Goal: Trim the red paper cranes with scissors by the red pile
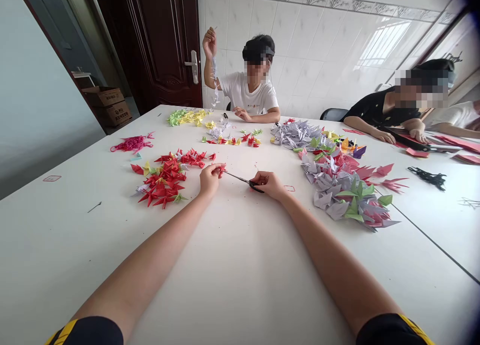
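White tiles cover the wall (307, 60) ahead of the hands, and a broad white table (225, 275) spreads under and around them. The left hand (211, 179) pinches a small piece of red paper (221, 171) in its fingertips, out at the hand's right edge, probably so that the paper sticks out clear of the fingers and can be reached. The right hand (270, 182) has its fingers curled round the black handles of the scissors (242, 179), whose blades point left to the paper; that grip seems meant to steer the tips finely. Whether the blades are parted is too small to tell.

Just left of the left hand lies a loose pile of red folded paper (167, 182), mixed with a few green and yellow pieces, and right of the right hand is a bigger heap of grey, pink and green folded paper (347, 182). Both seem set near for easy reach, leaving bare table between the hands and the body. A bundle of pink string (131, 143) sits beyond the red pile, and black cords (427, 177) lie past the heap.

Opposite the hands, a co-worker (249, 95) lifts a hanging strand (215, 82), likely raised to let it drop straight. A dark door (161, 40) stands beyond, to the left.
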The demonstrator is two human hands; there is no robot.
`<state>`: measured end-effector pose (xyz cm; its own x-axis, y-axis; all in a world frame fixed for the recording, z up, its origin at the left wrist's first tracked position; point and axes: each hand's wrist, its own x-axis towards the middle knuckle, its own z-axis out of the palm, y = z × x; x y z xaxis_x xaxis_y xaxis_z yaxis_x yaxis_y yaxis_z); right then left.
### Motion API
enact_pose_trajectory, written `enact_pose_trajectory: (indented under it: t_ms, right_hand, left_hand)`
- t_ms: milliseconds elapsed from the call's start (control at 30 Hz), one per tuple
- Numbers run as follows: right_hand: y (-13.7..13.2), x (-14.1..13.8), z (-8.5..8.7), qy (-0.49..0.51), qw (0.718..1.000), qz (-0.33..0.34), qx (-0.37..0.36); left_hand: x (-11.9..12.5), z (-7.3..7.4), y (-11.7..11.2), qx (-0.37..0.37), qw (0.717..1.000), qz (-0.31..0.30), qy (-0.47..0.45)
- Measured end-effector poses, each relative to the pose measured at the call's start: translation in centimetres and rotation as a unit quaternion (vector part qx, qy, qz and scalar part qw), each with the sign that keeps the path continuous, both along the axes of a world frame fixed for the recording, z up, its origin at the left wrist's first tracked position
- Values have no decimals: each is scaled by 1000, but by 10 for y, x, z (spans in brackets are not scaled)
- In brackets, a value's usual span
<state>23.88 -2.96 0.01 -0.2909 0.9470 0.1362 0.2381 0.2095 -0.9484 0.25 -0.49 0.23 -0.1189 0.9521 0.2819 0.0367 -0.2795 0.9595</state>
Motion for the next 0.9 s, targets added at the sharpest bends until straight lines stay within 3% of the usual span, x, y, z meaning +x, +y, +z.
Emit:
enact_pose_trajectory:
  t_ms: [367,900]
  right_hand:
    - [1,-2,-3,-11,999,-32,31]
    - [-6,-8,5,-36,997,-50,38]
  left_hand:
    - [-1,-2,3,12,999,19,-29]
    - [-3,-2,3,57,997,41,40]
